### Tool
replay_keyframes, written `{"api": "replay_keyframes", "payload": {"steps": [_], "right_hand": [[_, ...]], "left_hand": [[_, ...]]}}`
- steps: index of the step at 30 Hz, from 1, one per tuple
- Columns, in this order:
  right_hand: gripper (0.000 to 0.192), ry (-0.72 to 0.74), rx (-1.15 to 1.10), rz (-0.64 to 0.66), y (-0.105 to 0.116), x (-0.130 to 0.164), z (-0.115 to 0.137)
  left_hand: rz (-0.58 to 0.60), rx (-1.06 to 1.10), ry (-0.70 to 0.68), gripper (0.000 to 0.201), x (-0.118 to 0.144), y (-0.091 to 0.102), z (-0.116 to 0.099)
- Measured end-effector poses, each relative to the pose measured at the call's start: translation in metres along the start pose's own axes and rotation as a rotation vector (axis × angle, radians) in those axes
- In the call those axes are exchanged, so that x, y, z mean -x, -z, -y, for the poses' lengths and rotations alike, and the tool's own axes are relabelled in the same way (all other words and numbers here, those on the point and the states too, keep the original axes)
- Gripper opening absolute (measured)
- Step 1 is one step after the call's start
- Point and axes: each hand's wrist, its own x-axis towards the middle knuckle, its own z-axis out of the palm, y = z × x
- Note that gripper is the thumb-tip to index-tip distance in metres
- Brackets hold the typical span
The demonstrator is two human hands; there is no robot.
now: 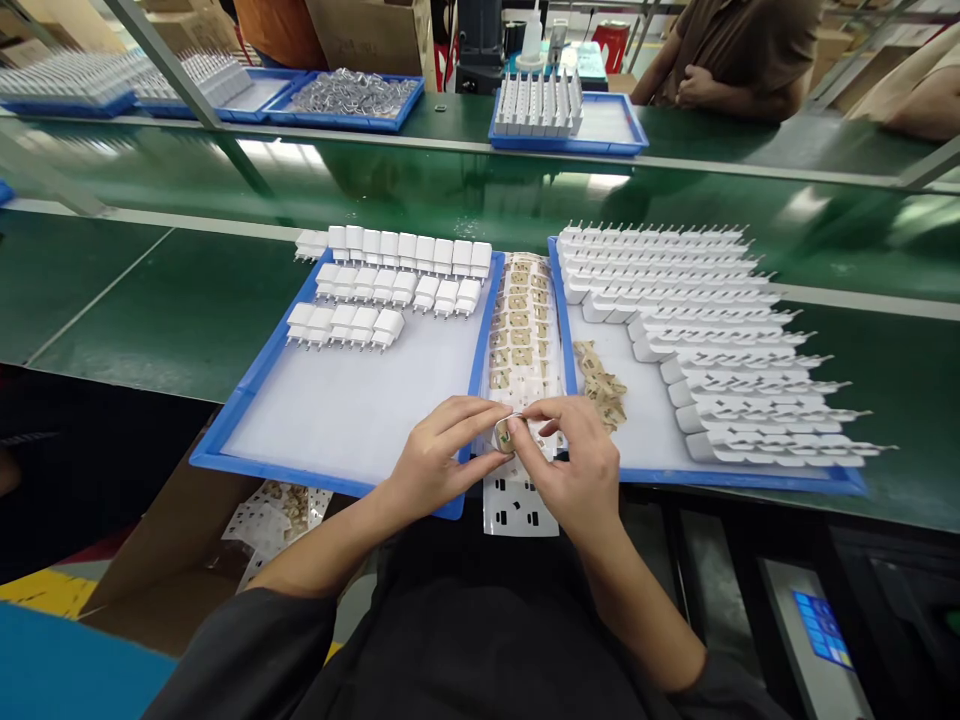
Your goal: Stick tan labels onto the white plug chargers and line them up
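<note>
Between my hands, above the gap between the two trays, is a small white plug charger (504, 436) with a tan sticker on the face turned to me; its pins are hidden. My left hand (442, 448) grips it from the left between thumb and fingers. From the right, my right hand (574, 462) has its thumb and index finger closed on the charger's edge at the sticker. Beneath the hands runs a sheet of tan stickers (519, 330), its near end a bare white backing with black cut-outs.
At left, a blue tray (255, 390) bears rows of white chargers (409, 250). The right blue tray (735, 482) carries many chargers (675, 300), pins up, and crumpled tan scraps (600, 385). Behind are more trays, including metal parts (352, 95). A cardboard box (165, 570) stands below left.
</note>
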Motion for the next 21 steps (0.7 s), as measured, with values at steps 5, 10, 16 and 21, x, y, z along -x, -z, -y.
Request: {"api": "replay_keyframes", "payload": {"steps": [5,10,16,21], "right_hand": [[0.012,-0.262,-0.385,0.094,0.000,0.000,-0.012],[0.011,-0.392,-0.755,0.169,-0.015,0.005,-0.009],[0.004,-0.448,-0.821,0.089,-0.025,0.005,-0.004],[0.003,-0.458,-0.851,0.084,-0.023,0.007,-0.009]], "left_hand": [[-0.064,-0.001,0.040,0.038,0.001,-0.002,-0.003],[-0.117,-0.034,-0.001,0.037,-0.001,-0.008,-0.003],[-0.144,-0.079,-0.054,0.039,0.002,-0.012,-0.001],[-0.131,-0.091,-0.079,0.042,0.005,-0.011,0.002]]}}
